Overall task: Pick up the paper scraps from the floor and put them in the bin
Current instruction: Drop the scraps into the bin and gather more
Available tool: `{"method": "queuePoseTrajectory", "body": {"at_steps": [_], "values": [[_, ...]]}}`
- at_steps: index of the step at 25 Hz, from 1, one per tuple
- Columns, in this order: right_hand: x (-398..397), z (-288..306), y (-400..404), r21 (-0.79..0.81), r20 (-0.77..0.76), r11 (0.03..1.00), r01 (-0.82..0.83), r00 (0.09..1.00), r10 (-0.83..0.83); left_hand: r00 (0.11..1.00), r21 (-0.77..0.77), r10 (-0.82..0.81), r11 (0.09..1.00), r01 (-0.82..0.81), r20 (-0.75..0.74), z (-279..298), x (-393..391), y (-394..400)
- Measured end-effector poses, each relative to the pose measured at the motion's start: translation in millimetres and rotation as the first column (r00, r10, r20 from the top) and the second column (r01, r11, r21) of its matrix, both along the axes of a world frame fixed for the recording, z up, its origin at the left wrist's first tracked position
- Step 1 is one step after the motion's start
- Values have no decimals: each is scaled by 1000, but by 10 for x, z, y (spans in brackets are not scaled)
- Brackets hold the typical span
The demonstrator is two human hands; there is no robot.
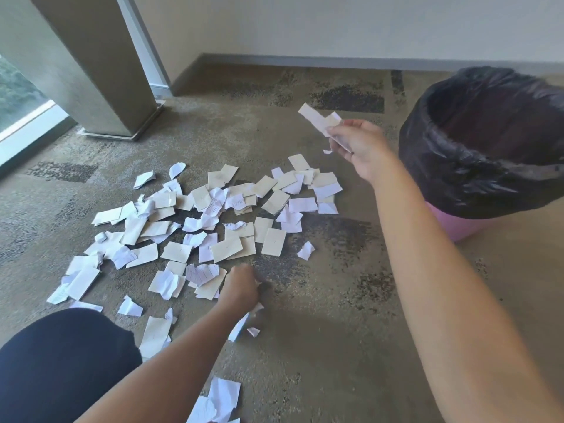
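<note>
Left hand [241, 290] curled on floor scraps [210, 221], right hand [358, 145] pinching paper strips [317, 119] (beside bin [488, 166])

Daylight, bright, even; source is window [21, 96] at left. Soft arm shadows on carpet [320, 346]. Slight overall softness, motion blur on both hands. Wide-angle bending at frame edges.

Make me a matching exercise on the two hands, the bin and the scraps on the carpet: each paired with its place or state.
1. right hand
2. left hand
3. pink plastic bin with black liner
4. pile of white and beige paper scraps

a. spread over the carpet
b. down at the pile's near edge
c. holds scraps in the air
d. stands at the right

Pairs: 1-c, 2-b, 3-d, 4-a
</note>
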State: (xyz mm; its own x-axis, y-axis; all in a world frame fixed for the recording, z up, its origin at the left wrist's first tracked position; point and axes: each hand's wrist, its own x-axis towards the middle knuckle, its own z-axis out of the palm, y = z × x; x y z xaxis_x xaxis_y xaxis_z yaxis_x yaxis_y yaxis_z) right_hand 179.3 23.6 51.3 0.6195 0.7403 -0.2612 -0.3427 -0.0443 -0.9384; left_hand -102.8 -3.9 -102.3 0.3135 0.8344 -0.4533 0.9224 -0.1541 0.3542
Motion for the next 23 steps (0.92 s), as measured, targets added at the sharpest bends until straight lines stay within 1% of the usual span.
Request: {"method": "queuePoseTrajectory", "body": {"at_steps": [3,6,8,9,10,12,14,15,18,20,21,23], "values": [[314,321,-271,87,-14,976,200,980,-199,997,-56,74,996,-72,36,178,179,115],[547,552,-632,162,-118,925,343,938,-326,972,-188,172,972,-142,158,404,454,140],[674,656,-843,200,-143,883,424,904,-402,951,-265,195,956,-129,240,633,686,118],[755,688,-938,216,-138,856,471,882,-450,930,-306,201,946,-103,309,754,820,97],[833,710,-1027,218,-111,828,516,856,-505,897,-350,213,934,-70,388,886,970,76],[1004,687,-1170,166,31,779,605,786,-618,816,-413,234,911,6,529,1188,1298,40],[1093,643,-1297,68,169,746,662,730,-663,722,-459,269,885,75,638,1521,1675,-18],[1128,610,-1337,32,186,747,665,730,-658,667,-474,299,876,92,682,1707,1864,-44],[1159,594,-1396,-28,120,780,625,777,-618,478,-454,376,890,53,793,2174,2499,-89],[1165,597,-1424,-55,67,786,616,788,-613,369,-433,400,901,8,839,2356,2865,-126],[1179,597,-1437,-60,33,781,622,783,-621,334,-428,405,904,-4,851,2415,3017,-154],[1185,622,-1481,-79,-35,770,633,770,-637,322,-375,371,925,-50,871,2494,3222,-230]]}}
